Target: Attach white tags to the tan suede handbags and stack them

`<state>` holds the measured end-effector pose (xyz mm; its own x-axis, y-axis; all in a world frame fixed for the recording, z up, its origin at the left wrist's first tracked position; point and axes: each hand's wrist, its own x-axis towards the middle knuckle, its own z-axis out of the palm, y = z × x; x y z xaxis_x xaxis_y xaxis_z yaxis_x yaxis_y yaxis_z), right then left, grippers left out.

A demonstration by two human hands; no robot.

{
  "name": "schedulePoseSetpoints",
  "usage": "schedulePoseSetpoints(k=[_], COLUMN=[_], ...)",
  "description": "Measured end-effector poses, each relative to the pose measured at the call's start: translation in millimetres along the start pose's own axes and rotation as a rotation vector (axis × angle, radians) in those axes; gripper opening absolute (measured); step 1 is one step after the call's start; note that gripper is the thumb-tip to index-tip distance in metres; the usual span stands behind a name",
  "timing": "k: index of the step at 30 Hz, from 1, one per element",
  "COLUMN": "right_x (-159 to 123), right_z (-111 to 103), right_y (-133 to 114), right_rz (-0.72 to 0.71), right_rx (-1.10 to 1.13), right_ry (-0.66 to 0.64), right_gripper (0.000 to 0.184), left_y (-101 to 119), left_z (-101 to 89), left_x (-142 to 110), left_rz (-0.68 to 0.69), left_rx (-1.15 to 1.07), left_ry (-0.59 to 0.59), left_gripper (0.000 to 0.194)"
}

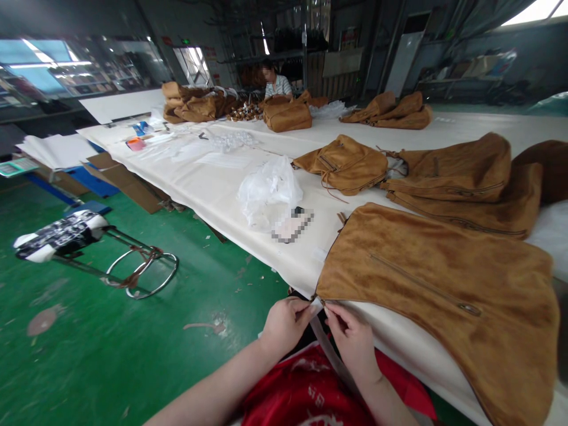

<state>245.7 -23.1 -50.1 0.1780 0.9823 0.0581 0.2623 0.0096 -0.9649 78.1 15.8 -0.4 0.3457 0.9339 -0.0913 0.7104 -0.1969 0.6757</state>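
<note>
Here, left hand [286,324] and right hand [354,338] pinched at bag corner [320,290], by table edge [248,257].

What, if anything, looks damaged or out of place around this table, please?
The green floor looks a little odd: it has a pale, scuffed-looking patch, a rounded brownish mark and small scattered scraps. It may just be wear. I see no spill on the table.
</note>
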Motion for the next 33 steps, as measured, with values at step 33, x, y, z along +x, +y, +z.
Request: schedulePoseSetpoints(k=[33], right_x=[1], right_z=[7], right_y=[1], right_rz=[0.32], right_rx=[0.209], right_ry=[-0.044], right_gripper=[0.036], left_y=[-7], left_z=[28.3], left_x=[17], left_rz=[-0.095], left_rx=[-0.249], left_ry=[0.178], left_gripper=[0.025])
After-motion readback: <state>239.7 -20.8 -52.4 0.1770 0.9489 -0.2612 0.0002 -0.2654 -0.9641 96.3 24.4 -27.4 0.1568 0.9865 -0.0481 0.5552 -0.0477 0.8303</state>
